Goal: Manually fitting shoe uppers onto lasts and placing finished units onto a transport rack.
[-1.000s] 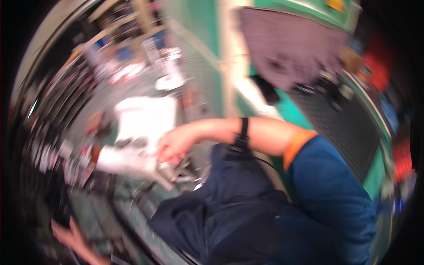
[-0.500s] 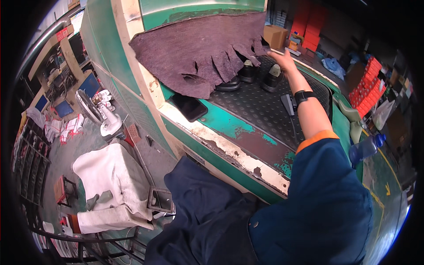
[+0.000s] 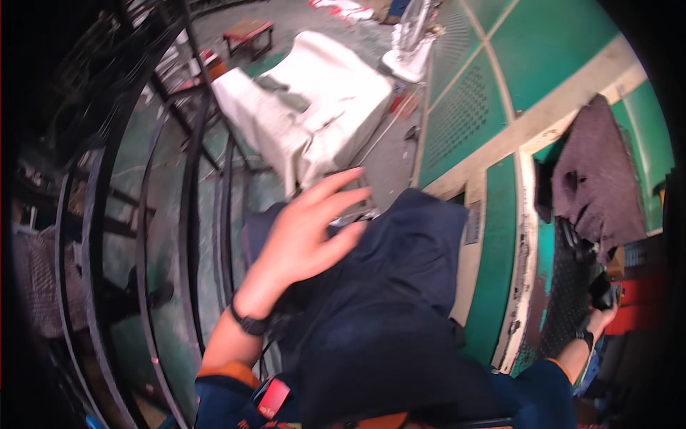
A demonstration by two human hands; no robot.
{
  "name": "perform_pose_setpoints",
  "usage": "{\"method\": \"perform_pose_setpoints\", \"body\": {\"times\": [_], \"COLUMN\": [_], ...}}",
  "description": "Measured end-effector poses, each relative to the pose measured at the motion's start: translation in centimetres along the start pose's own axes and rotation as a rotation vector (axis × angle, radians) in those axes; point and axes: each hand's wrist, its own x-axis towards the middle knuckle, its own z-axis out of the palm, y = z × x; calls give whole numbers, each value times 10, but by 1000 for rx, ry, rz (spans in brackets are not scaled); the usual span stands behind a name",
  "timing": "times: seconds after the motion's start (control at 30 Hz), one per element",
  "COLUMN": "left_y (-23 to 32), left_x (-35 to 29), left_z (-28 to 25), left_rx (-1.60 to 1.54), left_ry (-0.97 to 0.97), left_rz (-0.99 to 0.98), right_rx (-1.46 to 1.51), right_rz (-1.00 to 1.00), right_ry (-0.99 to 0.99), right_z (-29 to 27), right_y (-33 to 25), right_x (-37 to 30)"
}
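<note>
My left hand [image 3: 304, 236] is raised over my dark-clothed lap, its fingers spread and holding nothing. Far to the right, my right hand [image 3: 604, 316] has its fingers around a small black shoe [image 3: 602, 292], partly lost in the dark edge of the picture. Beneath that arm lies a studded black mat [image 3: 564, 307] in the opening of a green machine [image 3: 496, 257]. A ragged purple-brown cloth [image 3: 597, 179] hangs over the mat's far end and hides what is under it.
Black metal rack bars [image 3: 189, 236] stand close to my left arm. Ahead is a form draped in whitish cloth [image 3: 343, 100], with a low red stool [image 3: 248, 30] and a white fan [image 3: 411, 61] beyond. Red boxes [image 3: 636, 304] are at the right.
The view has swung left and down, so the machine now sits at the right. My left hand has come into view. My right hand, empty before, now holds a shoe.
</note>
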Motion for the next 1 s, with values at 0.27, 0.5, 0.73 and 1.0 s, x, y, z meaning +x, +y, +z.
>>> {"method": "perform_pose_setpoints", "body": {"times": [0.27,0.5,0.73,1.0], "left_y": [35,52,11,-40], "left_x": [60,45,-75,-83], "left_z": [79,144,120,144], "left_rx": [-819,-602,-1640,-1685], "left_ry": [-297,-71,139,-159], "left_rz": [-33,205,-994,-1301], "right_rx": [-258,-477,-196,-170], "right_rz": [-245,-409,1085,1225], "right_ry": [-832,-1726,-1738,-985], "right_z": [78,337,284,200], "right_y": [-39,68,360,408], "right_x": [-52,-365,-486,-446]}}
